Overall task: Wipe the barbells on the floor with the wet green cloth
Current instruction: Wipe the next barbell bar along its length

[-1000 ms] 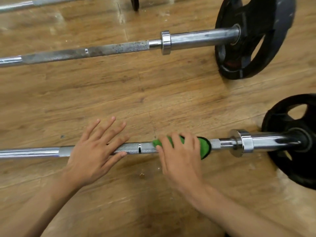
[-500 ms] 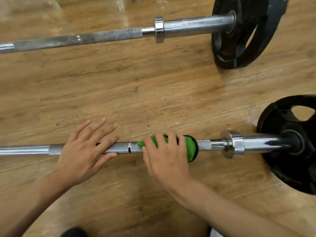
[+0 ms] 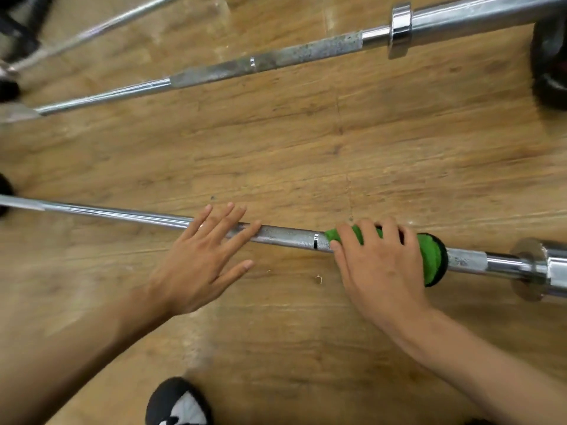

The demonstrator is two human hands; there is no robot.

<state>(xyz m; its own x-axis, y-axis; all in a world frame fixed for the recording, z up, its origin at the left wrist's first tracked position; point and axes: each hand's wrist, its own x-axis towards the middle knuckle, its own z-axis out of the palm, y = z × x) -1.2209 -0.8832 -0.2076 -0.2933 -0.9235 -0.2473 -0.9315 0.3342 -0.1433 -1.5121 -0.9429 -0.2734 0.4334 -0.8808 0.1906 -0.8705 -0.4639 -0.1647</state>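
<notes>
Across the lower half of the view, from nine o'clock to four o'clock, the near barbell (image 3: 285,236) lies on the wooden floor (image 3: 276,154). The green cloth (image 3: 429,256) is wrapped round its knurled shaft at about four o'clock from the centre. The right hand (image 3: 377,265) grips the cloth from the near side, fingers curled over the top of it and thumb tucked against the bar. The cloth's dark-edged end sticks out on the three o'clock side of the hand. Just to the nine o'clock side of the cloth a narrow smooth ring breaks the knurling. The left hand (image 3: 196,265) sits at about seven o'clock from the centre, flat and spread, holding nothing. Its straight fingers reach across the shaft and touch it, and the thumb points toward three o'clock over the floor. At the frame's four o'clock edge the bar widens into a shiny collar (image 3: 530,268). A second barbell (image 3: 306,53) crosses from ten o'clock up to one o'clock, its knurled part dull and speckled, and it carries a black weight plate (image 3: 549,75) at two o'clock. A third bar (image 3: 101,27) slants through eleven o'clock. A black and white shoe (image 3: 178,403) shows at six o'clock.
</notes>
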